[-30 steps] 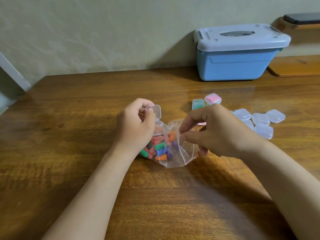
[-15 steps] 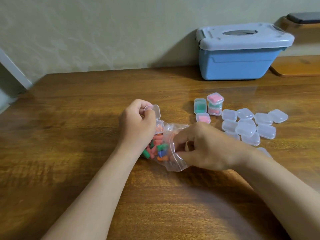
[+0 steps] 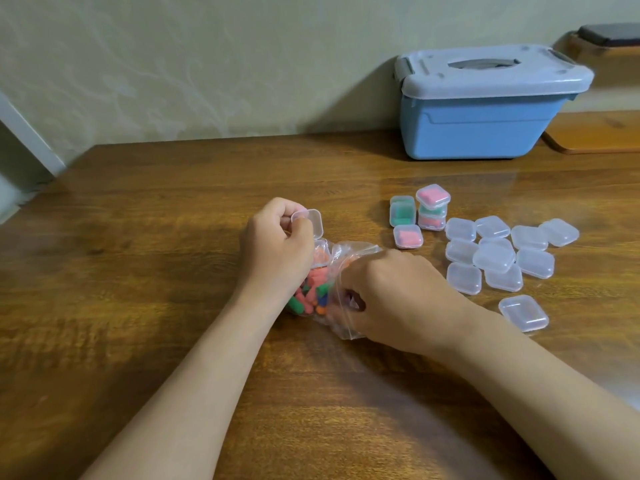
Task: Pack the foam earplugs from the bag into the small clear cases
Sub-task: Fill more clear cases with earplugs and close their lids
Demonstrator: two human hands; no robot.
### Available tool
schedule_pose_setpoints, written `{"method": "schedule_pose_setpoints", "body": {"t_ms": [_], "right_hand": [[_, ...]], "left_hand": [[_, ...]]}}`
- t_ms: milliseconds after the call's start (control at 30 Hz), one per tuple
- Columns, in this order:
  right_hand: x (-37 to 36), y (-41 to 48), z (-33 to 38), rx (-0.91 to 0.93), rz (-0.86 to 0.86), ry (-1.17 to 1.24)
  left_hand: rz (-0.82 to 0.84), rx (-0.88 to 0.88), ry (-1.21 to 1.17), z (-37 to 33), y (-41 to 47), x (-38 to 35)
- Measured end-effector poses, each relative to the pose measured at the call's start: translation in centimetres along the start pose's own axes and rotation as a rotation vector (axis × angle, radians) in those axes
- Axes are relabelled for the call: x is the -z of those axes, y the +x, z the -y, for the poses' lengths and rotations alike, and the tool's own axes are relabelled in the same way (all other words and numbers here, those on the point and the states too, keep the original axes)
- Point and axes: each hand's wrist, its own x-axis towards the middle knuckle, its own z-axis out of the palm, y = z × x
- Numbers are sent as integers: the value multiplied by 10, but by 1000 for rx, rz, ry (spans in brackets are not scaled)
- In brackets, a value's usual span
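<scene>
Eleven empty cases point(image 3: 535, 263), perhaps five filled cases point(image 3: 408, 236) — one bag point(image 3: 349, 249), one held case point(image 3: 311, 221).

A crumpled clear bag point(image 3: 349, 252) lies mid-counter point(image 3: 138, 271), holding red, green, blue and orange foam earplugs point(image 3: 311, 294). An open case point(image 3: 310, 221) is held at its far left edge. To the right sit a few filled cases point(image 3: 408, 236) (pink or green inside), then a cluster of empty cases point(image 3: 493, 258).
</scene>
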Motion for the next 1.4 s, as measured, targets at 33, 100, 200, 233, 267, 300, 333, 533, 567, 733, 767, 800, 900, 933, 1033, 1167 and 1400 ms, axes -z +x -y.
{"method": "schedule_pose_setpoints", "body": {"t_ms": [33,100,200,233,267,300,333,533,567,733,767,800,900,933,1033,1167,1400], "right_hand": [[0,0,0,10,-2,-13],[-1,-1,-2,32,13,8],[-1,-2,-6,35,50,88],[-2,-2,-7,39,39,106],[-2,-1,-7,44,33,103],[-2,-1,-6,47,32,88],[-3,-1,-5,55,28,64],[-1,-2,-3,68,9,88],[2,-2,-6,49,32,139],[22,-4,-21,13,94,287],[25,-5,-23,1,93,301],[27,-5,-26,-10,84,319],[30,-6,-28,-48,73,401],[29,-6,-28,-45,73,418],[22,-4,-30,-30,67,390],[13,-2,-32,-38,26,250],[9,0,-27,-46,84,91]], "left_hand": [[-2,-2,-1,0,1,0],[-13,-9,-12,1,2,0],[-23,0,-10,1,2,0],[-23,2,-6,1,2,-1],[-22,2,-2,0,1,-1],[-22,-1,3,1,1,-1],[-23,-4,7,0,1,-1],[-33,-29,-2,2,3,0],[-34,-32,-10,3,3,0],[-41,-31,-34,5,6,1],[-46,-30,-36,6,6,1],[-51,-27,-39,6,6,1],[-60,-9,-49,6,7,2],[-59,-5,-48,5,7,1],[-50,0,-39,5,6,1],[-39,4,-52,6,6,0],[-34,-43,-45,8,5,-1]]}}
